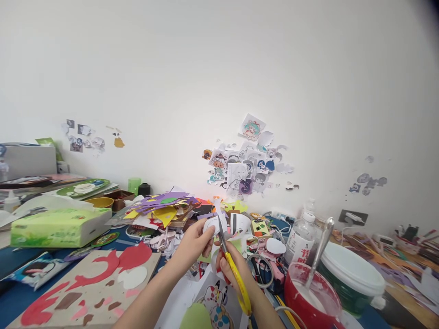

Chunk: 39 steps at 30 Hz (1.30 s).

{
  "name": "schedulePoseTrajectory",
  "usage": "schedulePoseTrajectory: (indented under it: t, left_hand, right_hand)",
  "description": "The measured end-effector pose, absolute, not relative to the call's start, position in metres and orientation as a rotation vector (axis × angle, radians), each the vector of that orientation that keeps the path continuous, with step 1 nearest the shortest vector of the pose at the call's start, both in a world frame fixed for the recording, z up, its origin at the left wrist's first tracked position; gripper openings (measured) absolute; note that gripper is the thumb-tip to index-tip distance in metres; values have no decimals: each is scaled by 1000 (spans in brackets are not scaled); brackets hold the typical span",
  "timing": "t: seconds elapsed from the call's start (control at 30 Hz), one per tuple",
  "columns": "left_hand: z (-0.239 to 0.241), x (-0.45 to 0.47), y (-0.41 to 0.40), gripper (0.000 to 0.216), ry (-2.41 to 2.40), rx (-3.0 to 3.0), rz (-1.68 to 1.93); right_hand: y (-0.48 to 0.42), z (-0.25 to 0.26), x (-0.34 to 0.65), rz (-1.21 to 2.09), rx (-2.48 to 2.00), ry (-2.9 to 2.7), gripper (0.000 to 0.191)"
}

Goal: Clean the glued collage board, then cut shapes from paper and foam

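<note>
My left hand pinches a piece of white paper with a dark line drawn on it. In my right hand is a pair of scissors with yellow handles, its blades pointing up beside the paper. Whether the blades touch the paper, I cannot tell. Below my hands lies a sheet with a printed cartoon figure, and a pale green rounded shape covers part of it.
Coloured paper scraps pile up behind my hands. At left are a cardboard sheet with red cutouts and a green tissue pack. A red bowl with a spoon, a water bottle and a white-lidded tub stand at right.
</note>
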<state>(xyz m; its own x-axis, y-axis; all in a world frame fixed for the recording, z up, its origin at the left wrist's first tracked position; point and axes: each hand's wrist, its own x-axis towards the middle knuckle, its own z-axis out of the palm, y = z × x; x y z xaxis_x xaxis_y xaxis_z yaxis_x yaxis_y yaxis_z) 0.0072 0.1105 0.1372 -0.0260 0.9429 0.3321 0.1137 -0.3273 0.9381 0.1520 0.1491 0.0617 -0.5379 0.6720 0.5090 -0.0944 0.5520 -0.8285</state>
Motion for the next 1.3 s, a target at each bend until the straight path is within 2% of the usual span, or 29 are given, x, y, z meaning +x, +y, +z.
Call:
schedulePoseTrajectory:
  t: [0.17, 0.87, 1.3]
  left_hand:
    - [136, 7, 110, 31, 1152, 1523, 1439]
    - [137, 5, 109, 30, 1257, 1563, 1491]
    - [136, 0, 115, 31, 1175, 1552, 1394]
  right_hand:
    - [146, 66, 154, 1078, -459, -1936, 54]
    - [144, 65, 151, 1108, -518, -1856, 59]
    - [143, 68, 152, 1090, -440, -1902, 55]
